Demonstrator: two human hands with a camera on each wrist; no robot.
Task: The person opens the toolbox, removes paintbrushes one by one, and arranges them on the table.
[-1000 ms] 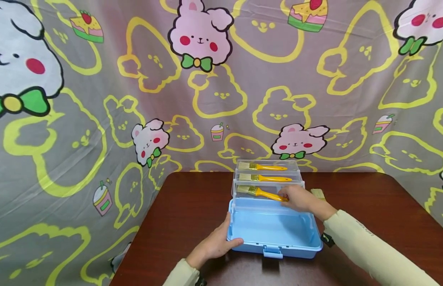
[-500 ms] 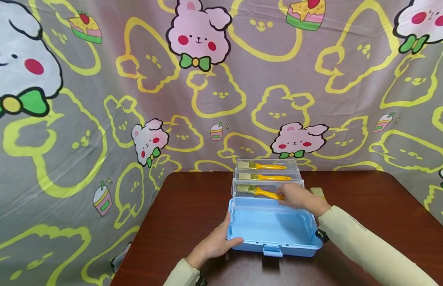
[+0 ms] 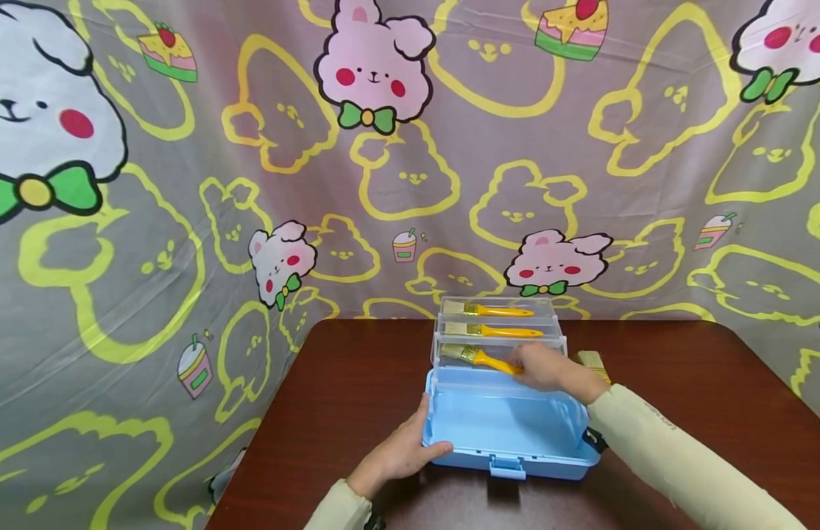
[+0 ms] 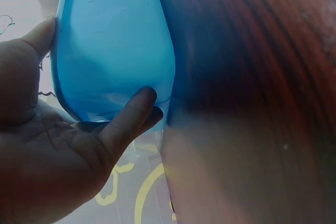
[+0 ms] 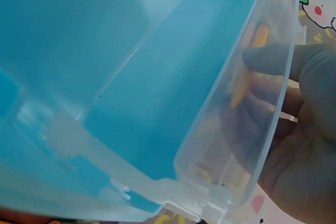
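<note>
A blue toolbox [image 3: 509, 423] lies open on the table, its clear tiered trays [image 3: 549, 324] raised at the back. My right hand [image 3: 542, 366] reaches into the lowest tray and pinches the yellow handle of a paintbrush [image 3: 479, 357], whose bristles point left; the handle's end is hidden by the hand. Through the tray's clear wall, the right wrist view shows the thumb and fingers about that handle [image 5: 257, 40]. My left hand [image 3: 400, 445] rests against the toolbox's front left corner, fingers straight along the side and thumb at the front rim.
Two more paintbrushes with yellow handles lie in the upper trays, one in the middle tier [image 3: 496, 331] and one in the top tier [image 3: 492, 311]. Pale bristles of another brush [image 3: 592, 361] show on the brown table [image 3: 357, 375] behind the right forearm. A patterned cloth [image 3: 383, 184] hangs behind.
My right hand has shifted a little left along the lowest tray and now covers the end of the brush handle. The left hand stays at the toolbox corner.
</note>
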